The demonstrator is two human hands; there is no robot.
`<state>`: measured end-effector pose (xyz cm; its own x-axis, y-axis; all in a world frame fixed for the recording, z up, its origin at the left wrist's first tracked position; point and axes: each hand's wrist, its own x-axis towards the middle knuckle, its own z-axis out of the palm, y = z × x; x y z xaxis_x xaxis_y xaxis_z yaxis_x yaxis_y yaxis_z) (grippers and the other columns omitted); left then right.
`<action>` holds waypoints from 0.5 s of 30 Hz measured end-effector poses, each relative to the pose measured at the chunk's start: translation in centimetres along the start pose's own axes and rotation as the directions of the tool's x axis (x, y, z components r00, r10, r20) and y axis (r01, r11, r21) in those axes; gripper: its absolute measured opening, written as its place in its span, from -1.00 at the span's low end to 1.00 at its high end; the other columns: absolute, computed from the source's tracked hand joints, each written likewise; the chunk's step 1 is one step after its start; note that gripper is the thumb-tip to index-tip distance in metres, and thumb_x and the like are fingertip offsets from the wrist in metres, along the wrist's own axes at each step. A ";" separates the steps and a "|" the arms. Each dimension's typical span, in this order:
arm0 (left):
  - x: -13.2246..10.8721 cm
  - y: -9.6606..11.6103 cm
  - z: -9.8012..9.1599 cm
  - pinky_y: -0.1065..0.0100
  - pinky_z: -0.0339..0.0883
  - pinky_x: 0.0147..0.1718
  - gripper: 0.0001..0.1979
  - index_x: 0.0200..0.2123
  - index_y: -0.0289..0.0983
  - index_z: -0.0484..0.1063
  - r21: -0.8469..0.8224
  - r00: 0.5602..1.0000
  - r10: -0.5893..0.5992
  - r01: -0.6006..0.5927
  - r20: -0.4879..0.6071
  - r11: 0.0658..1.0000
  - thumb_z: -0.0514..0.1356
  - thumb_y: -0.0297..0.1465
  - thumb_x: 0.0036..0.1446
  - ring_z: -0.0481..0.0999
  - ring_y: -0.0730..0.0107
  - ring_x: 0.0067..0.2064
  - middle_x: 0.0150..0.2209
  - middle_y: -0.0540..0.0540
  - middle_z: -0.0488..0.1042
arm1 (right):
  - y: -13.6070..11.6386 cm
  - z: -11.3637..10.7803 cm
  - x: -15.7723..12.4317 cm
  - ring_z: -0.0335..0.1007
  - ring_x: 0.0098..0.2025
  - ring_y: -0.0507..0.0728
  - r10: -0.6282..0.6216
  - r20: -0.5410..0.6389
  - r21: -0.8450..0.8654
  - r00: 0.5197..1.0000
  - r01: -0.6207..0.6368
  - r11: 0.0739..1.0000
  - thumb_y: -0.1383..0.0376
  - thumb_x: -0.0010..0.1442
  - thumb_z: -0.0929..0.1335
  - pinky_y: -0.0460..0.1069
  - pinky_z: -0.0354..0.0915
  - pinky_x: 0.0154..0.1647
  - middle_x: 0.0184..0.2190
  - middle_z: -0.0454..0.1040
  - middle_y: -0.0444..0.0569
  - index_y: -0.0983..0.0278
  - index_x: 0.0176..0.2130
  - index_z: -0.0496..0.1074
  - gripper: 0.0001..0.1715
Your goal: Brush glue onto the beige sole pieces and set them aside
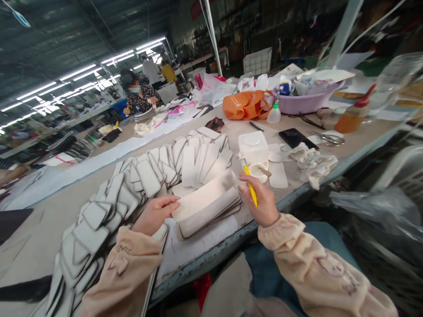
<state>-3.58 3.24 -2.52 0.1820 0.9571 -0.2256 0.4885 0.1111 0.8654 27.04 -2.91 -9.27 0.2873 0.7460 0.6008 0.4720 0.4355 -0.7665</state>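
My left hand pinches the near-left end of a pale, flat rounded panel between thumb and fingers. That panel lies tilted behind a small stack of similar panels with dark edges at the table's front edge. In my right hand is a yellow-handled brush, its bristle end pointing up and away. The brush tip is beside a small white dish with a brown stick lying across it. A long curved row of overlapping pale panels spreads behind and left of my left hand.
At the back stand an orange bag, a purple basin and a bottle of amber liquid. A black phone, scissors and crumpled white cloth lie to the right. A co-worker sits across the table.
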 end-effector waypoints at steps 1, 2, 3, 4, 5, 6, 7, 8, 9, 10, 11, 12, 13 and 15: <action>-0.7 -0.6 0.1 0.40 0.37 -0.45 -0.57 -0.26 -0.29 0.55 -0.036 1.000 -0.018 0.018 0.009 0.999 0.35 -0.11 -0.16 0.48 0.37 -0.38 -0.37 -0.05 0.55 | 0.1 0.4 -0.1 0.40 0.06 0.16 0.013 0.016 0.002 1.000 -0.013 1.000 0.23 0.28 0.32 0.05 0.30 0.07 0.03 0.46 0.02 0.20 -0.02 0.37 -0.73; -1.2 -1.3 0.3 0.40 0.38 -0.45 -0.58 -0.26 -0.29 0.55 -0.067 0.999 -0.037 0.038 0.019 0.997 0.34 -0.13 -0.15 0.47 0.37 -0.38 -0.37 -0.05 0.54 | 0.2 0.9 -0.2 0.40 0.06 0.17 0.021 0.025 0.004 0.999 -0.021 1.000 0.21 0.27 0.33 0.05 0.31 0.06 0.03 0.46 0.03 0.20 -0.02 0.36 -0.72; -1.5 -1.9 0.6 0.40 0.37 -0.45 -0.60 -0.27 -0.29 0.55 -0.092 0.998 -0.055 0.058 0.026 0.994 0.34 -0.14 -0.13 0.47 0.38 -0.39 -0.37 -0.05 0.54 | 0.4 1.3 -0.4 0.40 0.05 0.17 0.025 0.030 0.006 0.999 -0.026 1.000 0.20 0.25 0.34 0.04 0.32 0.04 0.02 0.47 0.03 0.21 -0.02 0.35 -0.70; -1.7 -2.4 1.0 0.41 0.37 -0.45 -0.62 -0.27 -0.29 0.55 -0.110 0.997 -0.072 0.076 0.034 0.991 0.33 -0.15 -0.12 0.46 0.39 -0.39 -0.38 -0.04 0.53 | 0.5 1.7 -0.5 0.42 0.03 0.17 0.030 0.031 0.007 0.999 -0.030 1.000 0.19 0.24 0.34 0.03 0.34 0.01 0.00 0.48 0.02 0.21 -0.03 0.34 -0.70; -1.8 -2.9 1.4 0.41 0.36 -0.46 -0.64 -0.28 -0.29 0.55 -0.124 0.996 -0.085 0.088 0.036 0.988 0.32 -0.17 -0.11 0.46 0.40 -0.40 -0.38 -0.04 0.53 | 0.7 2.1 -0.6 0.45 -0.01 0.17 0.038 0.027 0.004 0.999 -0.038 0.999 0.19 0.23 0.35 0.03 0.36 -0.03 -0.01 0.49 0.01 0.20 -0.05 0.34 -0.71; -1.8 -3.4 1.8 0.41 0.35 -0.46 -0.65 -0.28 -0.29 0.55 -0.135 0.995 -0.094 0.097 0.027 0.986 0.31 -0.18 -0.10 0.45 0.40 -0.40 -0.38 -0.04 0.52 | 0.9 2.3 -0.7 0.48 -0.08 0.16 0.049 0.023 -0.007 0.999 -0.048 0.999 0.19 0.23 0.35 0.02 0.37 -0.09 -0.04 0.50 -0.01 0.20 -0.06 0.34 -0.72; -1.9 -3.7 2.2 0.41 0.34 -0.48 -0.65 -0.28 -0.30 0.54 -0.143 0.995 -0.100 0.100 0.004 0.985 0.32 -0.19 -0.11 0.45 0.41 -0.41 -0.39 -0.05 0.51 | 1.1 2.6 -0.8 0.49 -0.15 0.14 0.058 0.019 -0.021 0.998 -0.058 0.998 0.20 0.22 0.36 0.01 0.38 -0.15 -0.05 0.50 -0.03 0.19 -0.08 0.34 -0.74; -1.9 -4.1 2.6 0.41 0.33 -0.49 -0.64 -0.26 -0.31 0.54 -0.149 0.994 -0.102 0.096 -0.028 0.984 0.32 -0.21 -0.12 0.44 0.41 -0.42 -0.40 -0.04 0.50 | 1.2 2.8 -0.8 0.50 -0.19 0.13 0.063 0.017 -0.038 0.998 -0.062 0.997 0.21 0.22 0.35 0.00 0.38 -0.19 -0.06 0.51 -0.04 0.19 -0.09 0.34 -0.75; -1.9 -4.4 2.9 0.41 0.33 -0.50 -0.62 -0.24 -0.32 0.53 -0.157 0.993 -0.098 0.088 -0.060 0.984 0.33 -0.22 -0.14 0.43 0.41 -0.42 -0.42 -0.04 0.49 | 1.4 3.0 -0.8 0.50 -0.21 0.13 0.063 0.015 -0.057 0.998 -0.062 0.996 0.21 0.21 0.35 0.00 0.38 -0.22 -0.07 0.51 -0.04 0.19 -0.10 0.34 -0.76; -2.0 -4.8 3.2 0.41 0.33 -0.51 -0.59 -0.21 -0.33 0.51 -0.167 0.992 -0.092 0.076 -0.088 0.983 0.33 -0.24 -0.15 0.42 0.41 -0.43 -0.44 -0.03 0.47 | 1.7 3.2 -0.7 0.49 -0.20 0.14 0.057 0.016 -0.079 0.998 -0.055 0.995 0.22 0.21 0.35 0.00 0.37 -0.22 -0.08 0.51 -0.04 0.19 -0.10 0.34 -0.76; -2.0 -5.2 3.4 0.41 0.33 -0.51 -0.56 -0.18 -0.34 0.50 -0.177 0.990 -0.086 0.065 -0.110 0.982 0.34 -0.25 -0.17 0.42 0.42 -0.44 -0.46 -0.02 0.46 | 1.9 3.4 -0.7 0.48 -0.18 0.15 0.047 0.019 -0.101 0.999 -0.045 0.994 0.22 0.20 0.35 0.00 0.36 -0.21 -0.09 0.51 -0.04 0.19 -0.10 0.34 -0.76; -2.1 -5.6 3.5 0.41 0.33 -0.50 -0.54 -0.16 -0.35 0.49 -0.186 0.989 -0.082 0.057 -0.125 0.981 0.34 -0.26 -0.17 0.41 0.42 -0.45 -0.47 -0.02 0.45 | 2.1 3.6 -0.6 0.48 -0.16 0.17 0.040 0.027 -0.123 0.999 -0.036 0.992 0.22 0.19 0.35 0.01 0.35 -0.19 -0.10 0.51 -0.04 0.20 -0.10 0.35 -0.75; -2.1 -6.0 3.6 0.40 0.33 -0.50 -0.53 -0.15 -0.35 0.48 -0.186 0.987 -0.080 0.053 -0.140 0.981 0.34 -0.27 -0.17 0.41 0.43 -0.46 -0.47 -0.01 0.46 | 2.4 3.8 -0.6 0.47 -0.16 0.17 0.039 0.036 -0.146 0.999 -0.033 0.989 0.21 0.19 0.36 0.01 0.34 -0.19 -0.12 0.51 -0.04 0.20 -0.10 0.35 -0.73; -2.1 -6.9 3.6 0.41 0.32 -0.51 -0.52 -0.13 -0.34 0.48 -0.156 0.979 -0.082 0.053 -0.185 0.986 0.34 -0.27 -0.17 0.41 0.45 -0.48 -0.47 -0.01 0.47 | 2.8 4.2 -0.6 0.47 -0.23 0.17 0.057 0.059 -0.193 0.997 -0.045 0.980 0.17 0.17 0.37 0.02 0.33 -0.22 -0.17 0.51 -0.05 0.20 -0.10 0.36 -0.71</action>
<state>-4.26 -0.53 -9.65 -0.0195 0.9777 -0.2091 0.3585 0.2021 0.9114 24.64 -0.02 -12.73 0.2638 0.7983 0.5414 0.6104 0.2965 -0.7345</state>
